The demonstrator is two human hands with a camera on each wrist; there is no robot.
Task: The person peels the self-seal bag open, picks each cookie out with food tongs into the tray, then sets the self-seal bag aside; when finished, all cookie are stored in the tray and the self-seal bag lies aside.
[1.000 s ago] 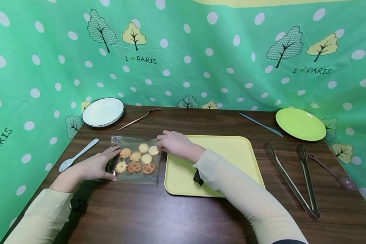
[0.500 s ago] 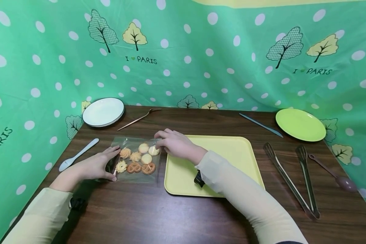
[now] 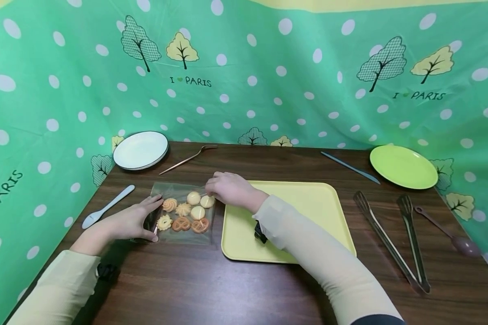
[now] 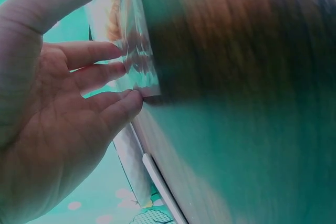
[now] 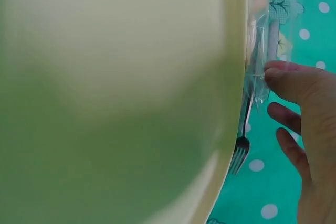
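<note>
A clear plastic bag point(image 3: 183, 238) of cookies lies on the table left of the yellow tray point(image 3: 284, 253). Round, swirled and pretzel-shaped cookies point(image 3: 181, 224) show through it. My left hand point(image 3: 132, 219) rests at the bag's left edge, thumb and fingers spread. In the left wrist view, the fingertips point(image 4: 131, 98) of that hand touch the plastic without curling round it. With thumb and forefinger, my right hand point(image 3: 232, 189) pinches the bag's upper right edge beside the tray. The right wrist view shows the plastic point(image 5: 257, 80) between those fingertips, the other fingers loosely bent.
A white plate point(image 3: 140, 150), a fork point(image 3: 187, 159) and a pale blue spoon point(image 3: 105, 207) lie at left and behind. At right are a blue knife point(image 3: 349, 168), a green plate point(image 3: 403, 167), metal tongs point(image 3: 390, 246) and a brown spoon point(image 3: 465, 247). A green curtain point(image 3: 268, 90) hangs behind.
The right hand's fingers shift slightly at the bag's upper right edge, spreading a little and then drawing together. The left hand stays at the bag's left edge. The head view shifts slightly.
</note>
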